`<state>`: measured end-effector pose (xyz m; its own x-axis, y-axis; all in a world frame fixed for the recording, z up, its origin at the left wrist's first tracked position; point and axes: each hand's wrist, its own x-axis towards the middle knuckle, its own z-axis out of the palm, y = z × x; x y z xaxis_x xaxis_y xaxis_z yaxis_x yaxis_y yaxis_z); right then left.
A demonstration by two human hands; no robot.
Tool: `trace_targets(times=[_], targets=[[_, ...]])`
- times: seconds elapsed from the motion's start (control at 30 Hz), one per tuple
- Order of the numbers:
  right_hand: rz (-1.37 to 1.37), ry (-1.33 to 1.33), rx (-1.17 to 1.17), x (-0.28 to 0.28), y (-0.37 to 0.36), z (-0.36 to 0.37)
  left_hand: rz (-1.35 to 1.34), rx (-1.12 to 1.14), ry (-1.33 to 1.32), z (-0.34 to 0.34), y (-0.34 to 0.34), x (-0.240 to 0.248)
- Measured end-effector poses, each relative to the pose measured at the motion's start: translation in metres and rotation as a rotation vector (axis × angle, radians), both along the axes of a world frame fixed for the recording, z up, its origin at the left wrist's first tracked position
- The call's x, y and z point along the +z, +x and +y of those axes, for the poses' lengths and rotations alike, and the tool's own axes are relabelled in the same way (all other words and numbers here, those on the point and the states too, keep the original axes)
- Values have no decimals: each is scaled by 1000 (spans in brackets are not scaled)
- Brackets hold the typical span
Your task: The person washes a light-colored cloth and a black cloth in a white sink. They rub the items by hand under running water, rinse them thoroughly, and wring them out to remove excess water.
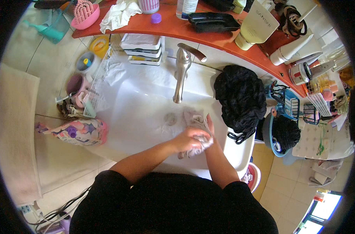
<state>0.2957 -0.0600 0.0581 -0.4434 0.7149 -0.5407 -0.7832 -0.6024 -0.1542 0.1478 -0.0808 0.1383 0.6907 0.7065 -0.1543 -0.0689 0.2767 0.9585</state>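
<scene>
Over the white sink [134, 128], my two hands meet on a wet, pale, soapy cloth [193, 118]. My left hand [186, 139] wraps its fingers round a bunched part of it. On the other side my right hand [210, 130] presses against the same bunch, its fingers partly hidden by the cloth and the left hand. One end of the cloth spreads toward the tap, and another hangs below the hands. The metal tap [182, 74] stands beyond them, with no stream visible from its spout. The drain [170, 119] lies left of the cloth.
A heap of black fabric [242, 97] rests on the sink's right rim. To the left stand a floral refill pouch [82, 132] and a wire rack [92, 93] with cups. Toiletries crowd the red shelf [169, 27] behind. A blue basin [268, 136] is at right.
</scene>
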Motion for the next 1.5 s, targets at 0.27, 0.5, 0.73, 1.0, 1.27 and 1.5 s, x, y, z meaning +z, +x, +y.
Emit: trace_targets(times=[0.27, 0.5, 0.73, 1.0, 1.27, 1.5], targets=[[167, 248, -59, 17, -43, -6, 547, 359, 901, -9, 26, -17], [-481, 187, -25, 12, -20, 9, 1110, 522, 389, 42, -60, -76], [-993, -57, 141, 15, 20, -1, 1477, 349, 628, 20, -90, -80], [-1022, 0, 98, 10, -17, -1, 1011, 700, 41, 22, -76, -131], [160, 157, 48, 18, -19, 8, 139, 27, -134, 8, 2, 11], [126, 412, 13, -66, -28, 0, 566, 274, 561, -9, 34, -6]])
